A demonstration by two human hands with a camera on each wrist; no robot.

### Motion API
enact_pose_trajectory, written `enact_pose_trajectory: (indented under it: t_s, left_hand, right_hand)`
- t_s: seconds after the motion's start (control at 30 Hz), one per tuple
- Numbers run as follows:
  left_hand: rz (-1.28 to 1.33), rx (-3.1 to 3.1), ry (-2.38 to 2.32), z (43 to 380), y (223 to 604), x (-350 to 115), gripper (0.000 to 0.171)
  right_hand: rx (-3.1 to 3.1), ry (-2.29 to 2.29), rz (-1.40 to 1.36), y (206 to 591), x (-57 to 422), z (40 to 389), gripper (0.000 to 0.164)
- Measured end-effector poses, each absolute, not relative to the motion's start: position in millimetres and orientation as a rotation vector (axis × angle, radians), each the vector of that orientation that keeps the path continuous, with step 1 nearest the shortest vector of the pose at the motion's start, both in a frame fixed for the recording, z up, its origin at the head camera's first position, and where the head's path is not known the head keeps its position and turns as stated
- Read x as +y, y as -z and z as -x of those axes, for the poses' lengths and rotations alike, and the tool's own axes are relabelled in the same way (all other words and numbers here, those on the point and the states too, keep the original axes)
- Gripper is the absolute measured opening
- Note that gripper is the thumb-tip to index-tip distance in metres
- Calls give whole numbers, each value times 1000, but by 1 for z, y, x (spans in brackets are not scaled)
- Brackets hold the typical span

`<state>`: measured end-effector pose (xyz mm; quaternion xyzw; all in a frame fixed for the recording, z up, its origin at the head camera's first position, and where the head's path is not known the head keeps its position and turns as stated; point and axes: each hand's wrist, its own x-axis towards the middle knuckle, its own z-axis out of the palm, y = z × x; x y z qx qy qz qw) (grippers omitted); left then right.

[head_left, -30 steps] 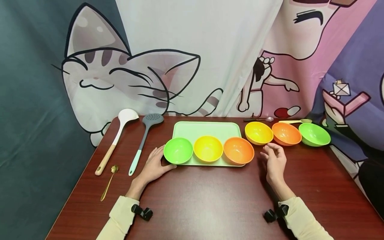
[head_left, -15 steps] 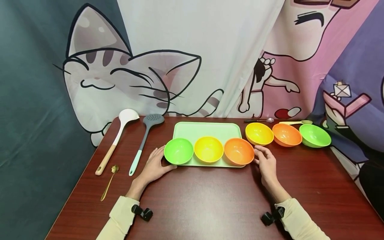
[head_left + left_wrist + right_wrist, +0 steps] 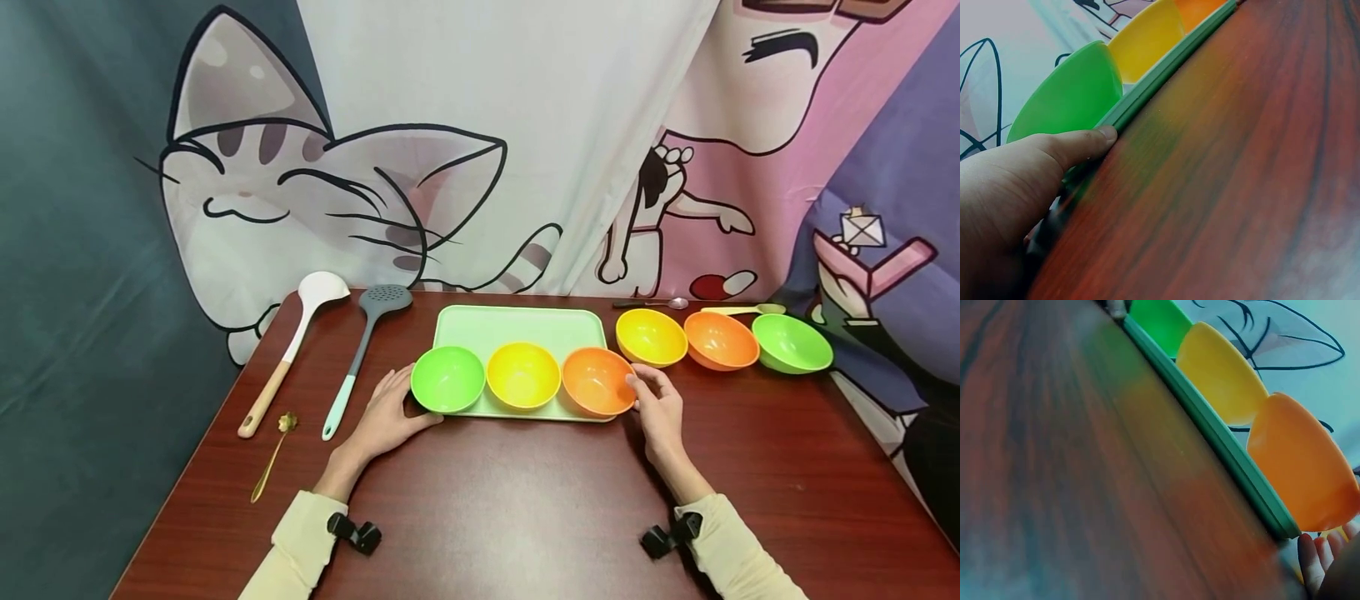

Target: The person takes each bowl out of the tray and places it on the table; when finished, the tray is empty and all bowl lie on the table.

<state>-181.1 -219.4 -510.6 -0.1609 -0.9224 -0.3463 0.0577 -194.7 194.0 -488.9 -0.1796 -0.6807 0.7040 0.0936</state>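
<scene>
Between the two hands lies the tray [image 3: 517, 323], flat on the counter [image 3: 487, 500], and the row on it looks complete to me: the green bowl [image 3: 447, 380] beside the left hand [image 3: 386, 417], the yellow bowl [image 3: 523, 377] midway, the orange bowl [image 3: 592, 385] beside the right hand [image 3: 662, 415]. None of them looks raised, so I'd judge the work has got only as far as taking hold; what is left after that, I can't tell. Just beyond the right hand stand the far yellow bowl [image 3: 651, 338], then the far orange bowl [image 3: 722, 342] and the far green bowl [image 3: 792, 343], all off the tray.

The left hand is spread wide, thumb laid straight on the tray's near corner, fingers stretching along beside the green bowl; it seems to steady rather than grip. The right hand is nearly closed, pinching the orange bowl's rim, one digit over it and others outside; how firmly doesn't show. Both forearms angle inward.
</scene>
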Motion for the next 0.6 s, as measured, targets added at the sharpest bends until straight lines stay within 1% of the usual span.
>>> enact_pose_trajectory:
  t_s: [0.17, 0.47, 0.6]
  left_hand:
    - [485, -2799, 1050, 181, 511, -220, 88]
    - [475, -2816, 1041, 181, 513, -219, 87]
    - [483, -2816, 1036, 181, 513, -220, 87]
  right_hand:
    - [-2041, -1990, 485, 491, 194, 195, 25]
    - [-2045, -1878, 448, 493, 198, 196, 22]
    - [-1963, -1900, 475, 492, 197, 195, 20]
